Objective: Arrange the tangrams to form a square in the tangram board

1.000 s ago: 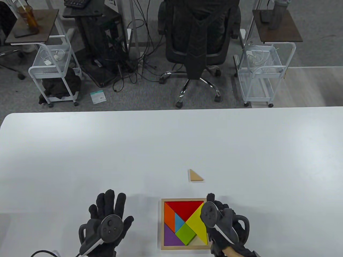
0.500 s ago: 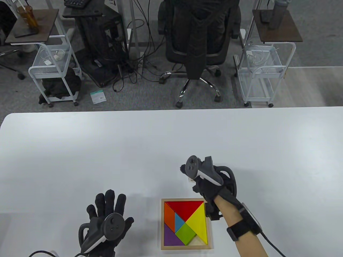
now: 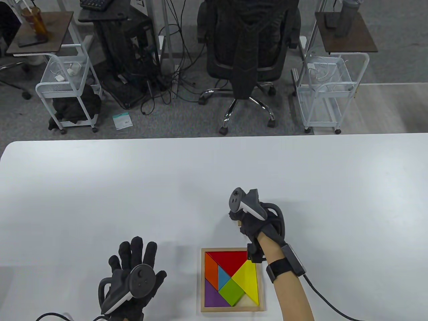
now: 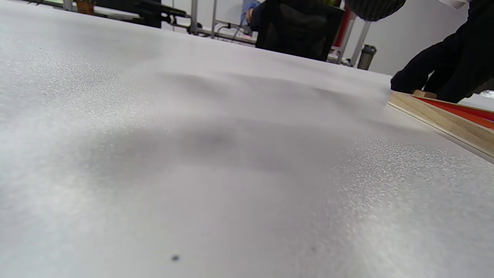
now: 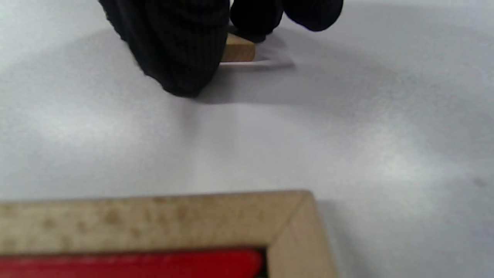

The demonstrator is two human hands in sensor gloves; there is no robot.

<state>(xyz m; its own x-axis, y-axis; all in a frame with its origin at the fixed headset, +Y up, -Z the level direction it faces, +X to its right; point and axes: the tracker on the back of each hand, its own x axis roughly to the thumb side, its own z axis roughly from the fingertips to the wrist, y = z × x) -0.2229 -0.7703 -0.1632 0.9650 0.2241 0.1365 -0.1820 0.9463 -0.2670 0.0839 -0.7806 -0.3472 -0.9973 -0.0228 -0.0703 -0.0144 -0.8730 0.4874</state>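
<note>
The wooden tangram board (image 3: 202, 277) lies at the table's near edge. It holds a red triangle (image 3: 229, 259), an orange piece (image 3: 210, 271), a blue triangle (image 3: 222, 277), a yellow triangle (image 3: 249, 281), a green square (image 3: 232, 291) and a purple triangle (image 3: 212, 296). A bare gap (image 3: 249, 302) shows at its near right corner. My right hand (image 3: 236, 219) is beyond the board, fingers curled down over the tan triangle (image 5: 239, 48); thumb and fingertips pinch it in the right wrist view. My left hand (image 3: 133, 255) lies flat on the table left of the board, fingers spread.
Beyond the far table edge stand an office chair (image 3: 247, 50), two white wire carts (image 3: 65, 90) and cables on the floor. The board's frame corner (image 5: 293, 220) fills the bottom of the right wrist view.
My right hand left the board's right side, reached forward to the tan triangle and closed its fingers on it. The left hand stayed in place.
</note>
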